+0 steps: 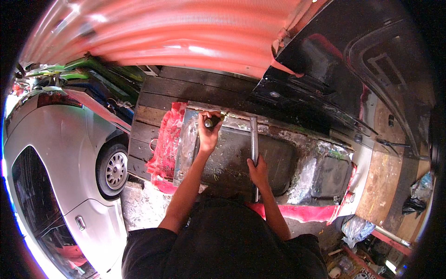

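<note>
My left hand (pixel 210 135) is closed around the dark, rounded handle of a screwdriver-like tool (pixel 213 122). Its thin tip points right, at the far edge of a dirty dark panel (pixel 232 151) with recessed, rounded shapes. My right hand (pixel 259 171) grips a long grey metal bar (pixel 254 146), which lies lengthwise over the panel, its far end close to that same far edge. Green and whitish scraps are scattered on the panel's surface. Under the panel, red cloth (pixel 168 135) sticks out at the left and along the near side.
The panel rests on a bench of dark wooden planks (pixel 153 100). A silver car (pixel 69 125) stands at the left. Pink corrugated sheeting (pixel 186 32) hangs beyond the bench. At the right is a large black moulded panel (pixel 320 69), and plastic bags (pixel 357 230) sit below right.
</note>
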### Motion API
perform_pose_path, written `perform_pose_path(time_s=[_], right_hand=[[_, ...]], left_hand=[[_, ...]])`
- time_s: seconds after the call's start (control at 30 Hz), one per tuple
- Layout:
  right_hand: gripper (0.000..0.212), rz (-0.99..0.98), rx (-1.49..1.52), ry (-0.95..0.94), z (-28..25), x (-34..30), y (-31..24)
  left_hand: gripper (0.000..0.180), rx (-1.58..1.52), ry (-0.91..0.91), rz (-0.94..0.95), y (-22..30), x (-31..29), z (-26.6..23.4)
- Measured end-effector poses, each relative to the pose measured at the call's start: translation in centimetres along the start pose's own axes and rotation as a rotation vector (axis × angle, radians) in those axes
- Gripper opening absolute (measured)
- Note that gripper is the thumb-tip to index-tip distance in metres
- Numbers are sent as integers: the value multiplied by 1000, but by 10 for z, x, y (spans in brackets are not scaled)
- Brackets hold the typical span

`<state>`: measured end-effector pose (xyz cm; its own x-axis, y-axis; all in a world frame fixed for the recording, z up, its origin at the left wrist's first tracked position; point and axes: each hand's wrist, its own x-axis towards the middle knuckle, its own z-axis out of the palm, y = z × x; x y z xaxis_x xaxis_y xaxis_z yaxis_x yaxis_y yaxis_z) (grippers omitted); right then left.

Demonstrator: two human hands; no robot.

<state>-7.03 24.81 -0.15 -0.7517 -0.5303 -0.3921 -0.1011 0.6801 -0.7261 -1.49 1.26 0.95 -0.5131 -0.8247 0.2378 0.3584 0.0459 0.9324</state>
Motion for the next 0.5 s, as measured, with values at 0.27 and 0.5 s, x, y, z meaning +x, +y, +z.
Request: perform_pose_path(time_s=[0.27,0.5], right_hand=[[48,21,60,5,4,-2,0],[32,-171,71,111,-2,-6,-28]], left_hand=[[44,17,7,-14,-5,2,4],[51,591,-234,128,13,2,6]])
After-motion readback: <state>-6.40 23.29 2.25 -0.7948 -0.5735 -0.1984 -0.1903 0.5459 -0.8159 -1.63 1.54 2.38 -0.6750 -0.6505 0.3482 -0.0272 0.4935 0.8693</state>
